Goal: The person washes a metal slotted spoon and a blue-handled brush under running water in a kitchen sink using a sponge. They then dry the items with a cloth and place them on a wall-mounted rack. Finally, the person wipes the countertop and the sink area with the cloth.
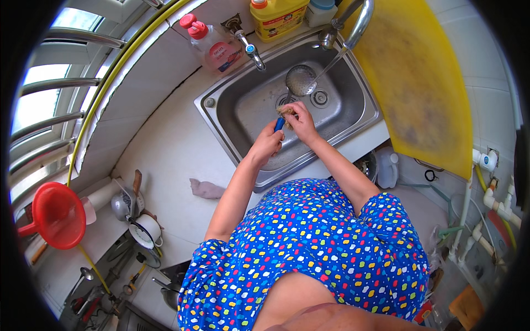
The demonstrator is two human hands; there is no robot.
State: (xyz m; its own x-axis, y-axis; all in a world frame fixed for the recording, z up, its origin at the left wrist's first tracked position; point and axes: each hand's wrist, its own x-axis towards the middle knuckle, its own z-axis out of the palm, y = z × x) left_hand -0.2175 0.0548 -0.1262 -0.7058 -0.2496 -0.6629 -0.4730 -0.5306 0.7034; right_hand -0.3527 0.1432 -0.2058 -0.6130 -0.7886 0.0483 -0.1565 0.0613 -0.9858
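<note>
Over the near part of a steel sink [258, 103], my left hand [269, 140] grips the blue handle [280, 123] of a metal skimmer. Its round perforated head [301, 80] points away from me, under a stream of water from the chrome faucet [359, 29]. My right hand [301, 122] holds a tan scrubbing pad or cloth [285, 110] against the skimmer's shaft, just beyond the handle. The fingers partly hide the pad and the shaft.
A clear pump bottle [217, 51], a small tap [253, 53] and a yellow jug [277, 20] stand behind the sink. A yellow board [414, 82] leans at right. A greyish cloth [206, 189] lies on the counter. A red strainer [59, 215] hangs at left.
</note>
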